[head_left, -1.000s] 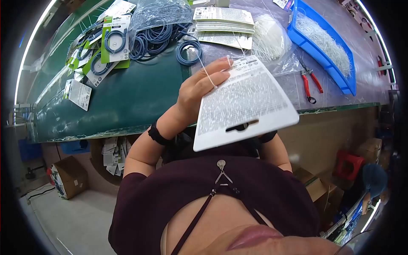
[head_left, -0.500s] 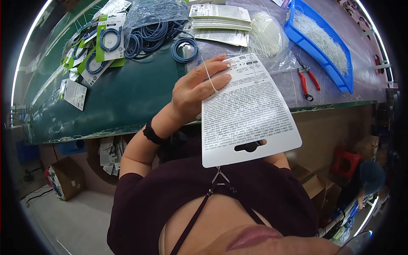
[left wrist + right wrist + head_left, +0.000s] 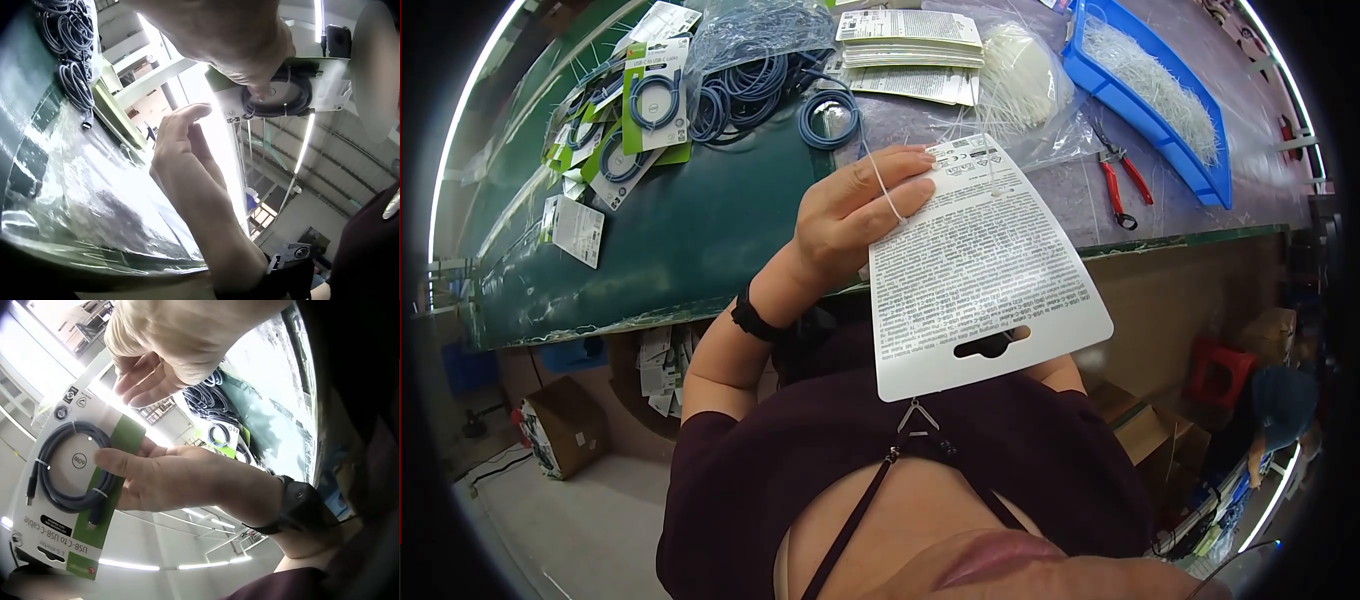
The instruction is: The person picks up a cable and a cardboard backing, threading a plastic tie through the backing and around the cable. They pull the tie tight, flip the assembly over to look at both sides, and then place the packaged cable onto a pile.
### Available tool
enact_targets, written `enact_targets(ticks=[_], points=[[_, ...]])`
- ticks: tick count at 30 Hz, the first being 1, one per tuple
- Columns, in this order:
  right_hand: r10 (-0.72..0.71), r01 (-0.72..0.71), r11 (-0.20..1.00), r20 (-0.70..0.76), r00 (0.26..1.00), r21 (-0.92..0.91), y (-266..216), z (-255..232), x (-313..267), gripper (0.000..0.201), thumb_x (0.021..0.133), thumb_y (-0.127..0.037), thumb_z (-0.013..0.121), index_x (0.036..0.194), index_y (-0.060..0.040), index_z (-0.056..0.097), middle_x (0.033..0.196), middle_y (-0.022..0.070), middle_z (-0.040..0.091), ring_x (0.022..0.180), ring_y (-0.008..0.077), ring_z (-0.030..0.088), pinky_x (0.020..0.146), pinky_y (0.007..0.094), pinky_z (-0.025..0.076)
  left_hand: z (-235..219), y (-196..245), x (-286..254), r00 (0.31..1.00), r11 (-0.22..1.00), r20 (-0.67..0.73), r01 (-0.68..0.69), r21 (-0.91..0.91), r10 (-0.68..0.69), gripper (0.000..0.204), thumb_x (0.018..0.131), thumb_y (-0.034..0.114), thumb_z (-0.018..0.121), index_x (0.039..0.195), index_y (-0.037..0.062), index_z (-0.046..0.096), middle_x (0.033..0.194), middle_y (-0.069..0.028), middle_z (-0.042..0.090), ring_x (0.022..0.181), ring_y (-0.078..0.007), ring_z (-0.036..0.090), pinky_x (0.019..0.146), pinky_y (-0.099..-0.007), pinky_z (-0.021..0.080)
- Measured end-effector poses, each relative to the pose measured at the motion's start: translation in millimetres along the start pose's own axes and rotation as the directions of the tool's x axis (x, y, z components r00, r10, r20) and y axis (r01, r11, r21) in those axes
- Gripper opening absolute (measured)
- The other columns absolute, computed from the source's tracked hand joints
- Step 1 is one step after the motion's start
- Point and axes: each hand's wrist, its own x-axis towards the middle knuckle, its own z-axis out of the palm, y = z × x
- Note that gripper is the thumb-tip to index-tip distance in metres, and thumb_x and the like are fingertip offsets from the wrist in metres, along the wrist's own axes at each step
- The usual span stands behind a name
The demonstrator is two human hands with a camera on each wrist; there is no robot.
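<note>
My left hand [image 3: 850, 210] pinches a white cardboard packaging card [image 3: 1000, 290], its printed back facing up and its hanger slot toward my chest. A thin white cable tie [image 3: 882, 185] sticks up by the fingers. On the card's front, in the right wrist view, sits a coiled blue USB-C cable [image 3: 47, 447] bound with ties; the left thumb [image 3: 119, 461] presses inside the coil. My right hand [image 3: 175, 347], hidden behind the card in the head view, is beside the card's end with bent fingers; I cannot tell whether it pinches a tie.
Carded cables [image 3: 655, 100] pile up at the back left, beside loose blue cables [image 3: 750, 85]. A stack of cards [image 3: 910, 45] and a bag of white ties [image 3: 1025, 80] lie behind the hands. Red-handled cutters [image 3: 1122, 185] lie before a blue bin [image 3: 1160, 100] of clippings.
The card has tipped from a steep slant to facing the head camera, its slot end moving toward my chest. My left hand has come slightly left and nearer, still pinching it.
</note>
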Motion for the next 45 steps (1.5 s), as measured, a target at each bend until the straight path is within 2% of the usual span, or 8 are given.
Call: enact_targets(ticks=[8,11,12,15,20,23,36,45], points=[[-0.147,0.145,0.971,0.002,0.989,-0.190,4.8,9.0,14.7,0.042,0.097,-0.020,0.049,0.135,-0.0030,0.041,0.132,0.0167,0.050,0.115,0.0246,0.053,0.099,0.0361,0.043,-8.0,-5.9,-1.2,0.998,0.996,0.056,0.024,0.081,-0.029,0.033,0.074,0.003,0.074,0.105,-0.0005,0.062,0.103,-0.0181,0.066,0.093,-0.0264,0.068,0.075,-0.0302,0.055],[-0.197,0.252,0.680,-0.160,0.967,0.689,29.9,3.1,56.0,0.010,0.095,-0.008,0.055,0.103,-0.0018,0.053,0.113,0.0122,0.061,0.091,0.0161,0.063,0.082,0.0291,0.053,-4.9,1.2,-7.7,0.753,0.755,-0.086,0.655,0.009,-0.652,0.024,0.081,0.005,0.073,0.101,0.0004,0.062,0.100,-0.0139,0.067,0.084,-0.0168,0.066,0.065,-0.0266,0.052],[-0.191,0.246,0.680,-0.156,0.969,0.690,27.2,2.1,56.7,0.010,0.095,-0.008,0.055,0.103,-0.0018,0.053,0.113,0.0122,0.061,0.091,0.0161,0.063,0.082,0.0291,0.053,-4.6,-0.7,-9.3,0.749,0.751,-0.090,0.660,0.010,-0.656,0.024,0.081,0.005,0.073,0.101,0.0004,0.062,0.100,-0.0139,0.067,0.084,-0.0168,0.066,0.065,-0.0266,0.052],[-0.480,0.472,0.876,-0.112,0.870,-0.096,0.8,-2.3,56.5,0.010,0.091,-0.003,0.058,0.100,-0.0039,0.053,0.105,0.0114,0.064,0.083,0.0167,0.062,0.073,0.0308,0.051,-0.2,-13.1,-12.2,0.627,0.629,-0.091,0.744,-0.224,-0.774,0.021,0.085,0.008,0.071,0.102,0.0010,0.059,0.095,-0.0074,0.067,0.078,-0.0087,0.061,0.061,-0.0235,0.048],[-0.526,0.475,0.839,-0.171,0.833,-0.266,-19.6,14.8,64.8,0.017,0.086,0.004,0.063,0.100,-0.0032,0.057,0.096,0.0091,0.065,0.075,0.0136,0.061,0.068,0.0256,0.050,6.4,-10.7,-9.9,0.662,0.645,-0.108,0.659,-0.387,-0.742,0.026,0.087,0.008,0.069,0.108,0.0011,0.056,0.093,-0.0028,0.066,0.076,-0.0062,0.058,0.062,-0.0212,0.046],[-0.672,0.460,0.418,0.074,0.737,-0.784,-30.2,15.4,69.1,0.020,0.083,0.006,0.066,0.101,-0.0002,0.059,0.088,0.0079,0.065,0.069,0.0099,0.059,0.060,0.0218,0.048,7.6,-11.7,-9.4,0.520,0.414,-0.004,0.676,-0.610,-0.854,0.031,0.089,0.010,0.068,0.114,0.0016,0.052,0.097,-0.0031,0.065,0.081,-0.0070,0.059,0.065,-0.0203,0.046],[-0.630,0.460,0.279,0.201,0.750,-0.843,-48.9,27.1,62.9,0.018,0.076,0.008,0.068,0.090,-0.0027,0.067,0.081,0.0083,0.064,0.064,0.0159,0.061,0.058,0.0269,0.051,10.3,-10.3,-9.2,0.476,0.331,0.017,0.636,-0.697,-0.879,0.032,0.090,0.009,0.066,0.117,0.0021,0.050,0.104,-0.0060,0.064,0.092,-0.0118,0.063,0.073,-0.0234,0.053],[-0.557,0.417,0.277,0.209,0.804,-0.866,-48.7,27.1,62.2,0.017,0.075,0.008,0.066,0.089,-0.0024,0.067,0.081,0.0099,0.065,0.069,0.0212,0.065,0.060,0.0292,0.051,14.0,-12.1,-19.6,0.616,0.612,-0.159,0.651,-0.448,-0.771,0.025,0.086,0.005,0.070,0.105,0.0008,0.055,0.089,-0.0024,0.066,0.074,-0.0038,0.057,0.061,-0.0185,0.045]])
